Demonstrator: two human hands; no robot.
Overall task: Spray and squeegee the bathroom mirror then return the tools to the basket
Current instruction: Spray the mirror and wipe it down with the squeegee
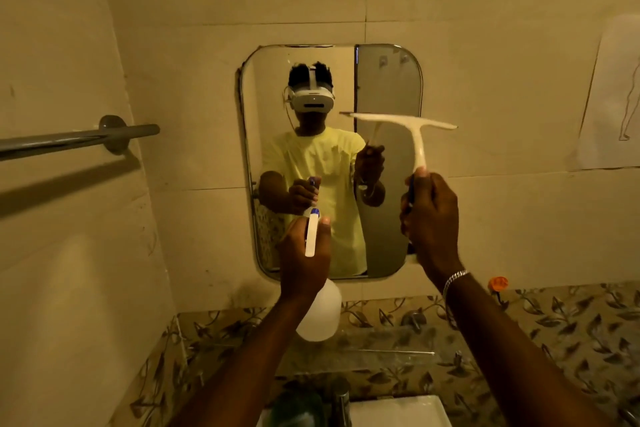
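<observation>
Left hand (304, 256) fingers wrapped tight round the spray bottle (317, 314), nozzle facing the mirror (332, 163) just ahead. Right hand (429, 218) fingers closed on the squeegee (403, 123) handle, blade up near the glass. I'd mist evenly before wiping downward.

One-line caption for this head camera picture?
Left hand aims spray bottle at mirror; right hand raises squeegee.

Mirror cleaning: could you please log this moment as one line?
left hand: holds spray bottle aimed at mirror | right hand: holds squeegee raised | basket: unseen
</observation>
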